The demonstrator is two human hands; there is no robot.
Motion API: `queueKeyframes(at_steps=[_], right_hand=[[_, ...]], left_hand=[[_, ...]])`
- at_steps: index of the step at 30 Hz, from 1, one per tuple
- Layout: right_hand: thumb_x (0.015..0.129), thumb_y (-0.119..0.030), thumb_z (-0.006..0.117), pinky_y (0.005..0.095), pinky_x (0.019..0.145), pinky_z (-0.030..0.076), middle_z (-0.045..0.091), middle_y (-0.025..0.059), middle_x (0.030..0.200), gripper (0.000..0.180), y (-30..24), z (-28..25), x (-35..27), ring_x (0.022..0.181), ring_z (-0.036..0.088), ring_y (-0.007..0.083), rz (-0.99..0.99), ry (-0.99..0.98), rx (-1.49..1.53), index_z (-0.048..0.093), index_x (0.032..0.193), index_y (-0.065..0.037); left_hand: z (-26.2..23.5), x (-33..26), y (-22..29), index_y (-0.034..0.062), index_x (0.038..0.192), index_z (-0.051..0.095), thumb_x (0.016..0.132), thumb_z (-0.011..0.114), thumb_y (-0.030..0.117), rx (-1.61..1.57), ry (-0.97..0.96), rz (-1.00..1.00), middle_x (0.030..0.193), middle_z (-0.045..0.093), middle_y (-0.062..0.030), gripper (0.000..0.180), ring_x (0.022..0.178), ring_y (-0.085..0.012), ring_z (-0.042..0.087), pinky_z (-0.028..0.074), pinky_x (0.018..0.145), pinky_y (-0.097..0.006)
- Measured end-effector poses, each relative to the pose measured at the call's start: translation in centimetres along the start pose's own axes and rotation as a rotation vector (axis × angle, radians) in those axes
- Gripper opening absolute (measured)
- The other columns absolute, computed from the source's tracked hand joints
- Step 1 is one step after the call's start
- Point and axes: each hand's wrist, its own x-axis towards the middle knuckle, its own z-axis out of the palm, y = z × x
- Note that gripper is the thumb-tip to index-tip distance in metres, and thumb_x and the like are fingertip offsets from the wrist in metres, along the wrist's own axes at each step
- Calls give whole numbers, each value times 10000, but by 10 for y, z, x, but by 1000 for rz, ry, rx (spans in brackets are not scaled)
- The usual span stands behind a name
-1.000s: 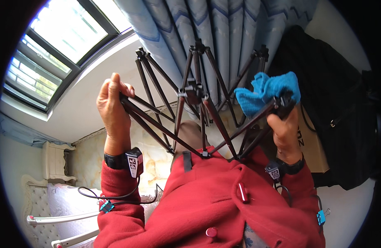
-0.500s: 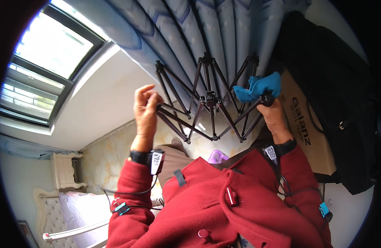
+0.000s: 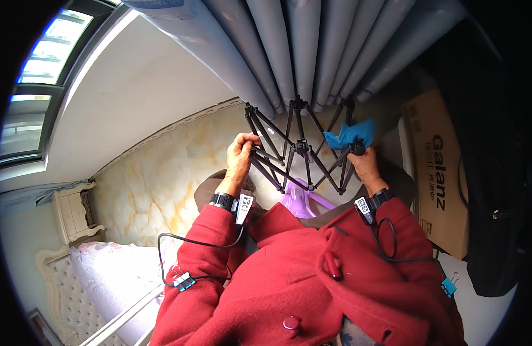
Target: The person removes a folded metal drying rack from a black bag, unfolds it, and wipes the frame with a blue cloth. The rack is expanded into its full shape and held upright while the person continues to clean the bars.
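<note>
The folding frame (image 3: 301, 148) stands partly spread, not bundled — left hand (image 3: 240, 159) clamps its fingers on one side, right hand (image 3: 367, 165) the other, beside a blue cloth (image 3: 353, 133).

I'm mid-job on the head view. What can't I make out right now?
Right hand: head view, some fingers hidden by the folding frame and blue cloth at its corner.
Purple item: head view, near end covered by the person's red clothing.
Cardboard box: head view, right side hidden by the black fabric.
Window: head view, cut off by the dark lens rim.
</note>
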Motion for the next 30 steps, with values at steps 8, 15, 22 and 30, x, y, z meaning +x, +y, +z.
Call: queueKeyframes(at_steps=[8,15,22,30], right_hand=[[732,-108,749,345,685,483,623,70,772,238,38,-7,12,723,594,192,-35,-171,-258,637,922,-17],[690,-153,808,417,787,515,665,188,970,414,59,-12,-4,908,640,369,-147,-151,-417,636,1043,-21],[622,-345,862,425,851,505,650,239,1042,672,44,-24,-21,981,624,395,5,-300,-565,602,1127,14],[650,-372,865,358,972,453,632,225,1184,837,37,-44,-44,1120,602,302,175,-511,-423,529,1273,74]], left_hand=[[-1,10,-21,27,1015,618,974,457,-16,196,-52,-163,979,666,-41,171,955,-122,596,450,895,-255],[17,-6,-37,27,1065,607,989,454,10,330,-174,-134,1166,640,-96,172,1123,-187,575,429,985,-301],[18,-29,-37,34,1224,517,974,521,100,590,-57,-186,1162,617,-179,258,1105,-302,600,460,964,-335],[14,-60,-46,54,1227,528,954,568,168,633,-142,-323,1057,653,-224,298,965,-316,647,511,835,-377]])
